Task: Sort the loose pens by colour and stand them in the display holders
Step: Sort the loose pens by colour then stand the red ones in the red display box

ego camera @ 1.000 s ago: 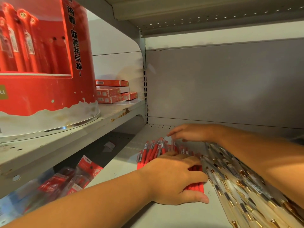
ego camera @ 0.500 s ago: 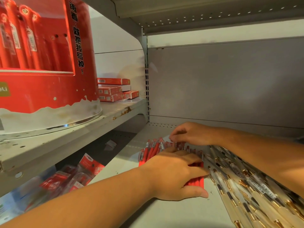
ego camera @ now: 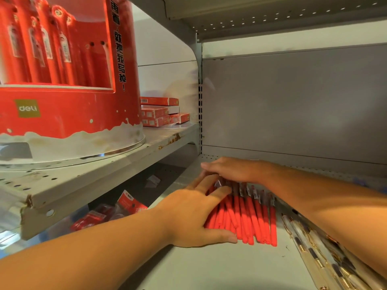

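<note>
A bunch of loose red pens [ego camera: 249, 216] lies side by side on the grey lower shelf [ego camera: 219, 266]. My left hand [ego camera: 194, 212] lies flat along the bunch's left side, its fingers spread over the pens and its thumb at their near ends. At the pens' far ends my right hand [ego camera: 228, 170] rests flat with straight fingers pointing left. Pale cream pens with gold trim [ego camera: 326, 256] lie in a row to the right, partly under my right forearm. A round red display holder [ego camera: 69, 109] with red pens standing in it sits on the upper left shelf.
Red flat boxes [ego camera: 161, 114] are stacked behind the display holder on the upper shelf [ego camera: 100, 176]. Red packaged items [ego camera: 109, 212] lie on the floor level under that shelf. A grey back panel [ego camera: 293, 105] closes the bay, and another shelf hangs overhead.
The red pens have been pushed together into a tighter, straighter bunch and now show more to the right of my left hand. My right hand has slid left over their far ends.
</note>
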`<state>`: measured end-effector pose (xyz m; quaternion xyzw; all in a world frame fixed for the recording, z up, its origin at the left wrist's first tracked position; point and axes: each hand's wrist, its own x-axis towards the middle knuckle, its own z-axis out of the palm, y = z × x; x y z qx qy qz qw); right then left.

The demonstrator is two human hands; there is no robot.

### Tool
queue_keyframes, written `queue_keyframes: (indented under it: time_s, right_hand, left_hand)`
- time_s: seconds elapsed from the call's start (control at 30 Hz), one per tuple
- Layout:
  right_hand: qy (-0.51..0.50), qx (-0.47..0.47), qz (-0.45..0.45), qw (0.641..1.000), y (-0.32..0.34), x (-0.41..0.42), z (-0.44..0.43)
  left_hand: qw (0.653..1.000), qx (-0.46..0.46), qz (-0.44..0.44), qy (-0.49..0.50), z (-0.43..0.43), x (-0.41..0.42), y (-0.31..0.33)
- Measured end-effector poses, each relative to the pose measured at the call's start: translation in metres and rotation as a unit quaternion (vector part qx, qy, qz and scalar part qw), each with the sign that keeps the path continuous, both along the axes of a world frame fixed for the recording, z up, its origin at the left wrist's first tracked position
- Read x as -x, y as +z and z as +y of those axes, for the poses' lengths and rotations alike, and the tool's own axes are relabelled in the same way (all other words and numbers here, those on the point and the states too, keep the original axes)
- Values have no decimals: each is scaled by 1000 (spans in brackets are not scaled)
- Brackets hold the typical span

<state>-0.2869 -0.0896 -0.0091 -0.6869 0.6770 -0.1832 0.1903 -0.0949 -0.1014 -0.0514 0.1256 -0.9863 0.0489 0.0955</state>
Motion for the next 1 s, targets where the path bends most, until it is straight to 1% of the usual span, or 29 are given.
queue_keyframes:
  time_s: [0.07, 0.2, 0.37, 0.43, 0.5, 0.6, 0.7, 0.77, 0.9, 0.97, 1.0]
  right_hand:
    - [-6, 2, -14, 1000, 0, 0, 2]
    - [4, 2, 2, 1000, -4, 3, 5]
    - [-35, 27, -15, 999, 2, 19, 18]
    - [-41, 34, 5, 999, 7, 25, 33]
    - [-34, 4, 49, 998, 7, 30, 55]
    - [23, -63, 148, 987, -3, 33, 95]
    - [90, -92, 172, 977, -8, 26, 120]
    - [79, -110, 181, 974, -8, 23, 124]
    - [21, -122, 225, 966, -15, 16, 118]
    - [3, -113, 222, 969, -20, 9, 112]
    - [-1, -106, 221, 969, -20, 5, 109]
  left_hand:
    - [1000, -18, 5, 5, -2, 2, -1]
    - [999, -34, 11, -14, -5, 4, -2]
    - [997, -81, 6, -13, -6, 1, 0]
    - [994, -109, 20, -4, -6, -3, 1]
    - [990, -136, 24, 23, -6, -7, 1]
    - [978, -199, -13, 56, -7, -9, -4]
    - [976, -204, -49, 51, -6, -9, -7]
    - [978, -196, -52, 57, -6, -8, -8]
    - [980, -184, -49, 64, -3, -7, -10]
    - [977, -200, -33, 57, -1, -6, -8]
    - [973, -223, -12, 56, 1, -6, -7]
